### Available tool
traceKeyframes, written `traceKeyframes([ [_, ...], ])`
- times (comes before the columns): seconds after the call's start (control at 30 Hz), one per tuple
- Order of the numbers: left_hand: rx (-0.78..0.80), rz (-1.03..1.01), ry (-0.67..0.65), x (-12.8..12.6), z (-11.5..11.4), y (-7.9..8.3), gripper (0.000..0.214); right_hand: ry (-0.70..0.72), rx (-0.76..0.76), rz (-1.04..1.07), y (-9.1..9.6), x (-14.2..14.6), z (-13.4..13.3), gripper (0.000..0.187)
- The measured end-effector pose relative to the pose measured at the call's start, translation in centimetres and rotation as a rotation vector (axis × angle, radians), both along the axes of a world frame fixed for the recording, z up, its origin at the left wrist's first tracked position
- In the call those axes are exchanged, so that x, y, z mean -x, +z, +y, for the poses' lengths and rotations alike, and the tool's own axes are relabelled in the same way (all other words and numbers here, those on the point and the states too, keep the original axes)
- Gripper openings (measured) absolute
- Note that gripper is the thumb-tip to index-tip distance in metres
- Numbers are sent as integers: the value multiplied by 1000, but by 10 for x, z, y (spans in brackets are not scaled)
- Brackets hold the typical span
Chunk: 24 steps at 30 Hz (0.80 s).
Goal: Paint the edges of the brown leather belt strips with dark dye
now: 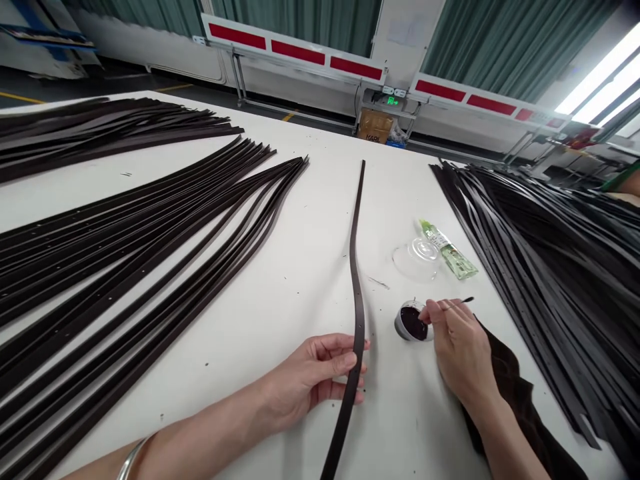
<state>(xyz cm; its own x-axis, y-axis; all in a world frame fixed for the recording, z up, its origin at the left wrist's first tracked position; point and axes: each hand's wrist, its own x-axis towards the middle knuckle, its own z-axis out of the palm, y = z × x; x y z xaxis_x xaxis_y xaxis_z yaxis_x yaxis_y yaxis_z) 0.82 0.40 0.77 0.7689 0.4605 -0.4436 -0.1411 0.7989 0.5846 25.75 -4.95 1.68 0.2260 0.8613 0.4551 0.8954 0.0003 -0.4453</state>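
A long dark brown belt strap (357, 300) runs up the table in front of me, with small holes along it. My left hand (325, 373) grips it near the lower end, thumb on top and fingers beneath, so that part is raised off the table. My right hand (457, 347) pinches a thin dark-tipped stick (468, 300) at a small round cup (399, 327) of dark liquid (413, 323). The stick's lower end is hidden by my fingers. Beneath my right forearm lies a crumpled dark brown cloth (505, 360).
Many dark straps (150, 233) lie fanned out on the left of the white table (260, 300); a dense pile of straps (540, 253) covers the right. Beyond the cup are a clear plastic dish (415, 260) and a green-and-white tube (450, 250). Part of another person shows at the right edge.
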Motion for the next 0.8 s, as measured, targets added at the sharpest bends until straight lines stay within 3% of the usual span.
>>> traceKeyframes([
  [0.37,4,4,-7,0,0,5,27,35,20,-33,-8,3,2,34],
  [0.53,2,-2,-5,1,0,4,27,-17,-31,35,0,5,-4,36],
  [0.7,21,-16,0,1,0,1,27,-207,-90,352,15,21,-19,45],
  [0.8,26,-24,3,0,-2,-1,29,-180,-103,579,16,40,-27,47],
])
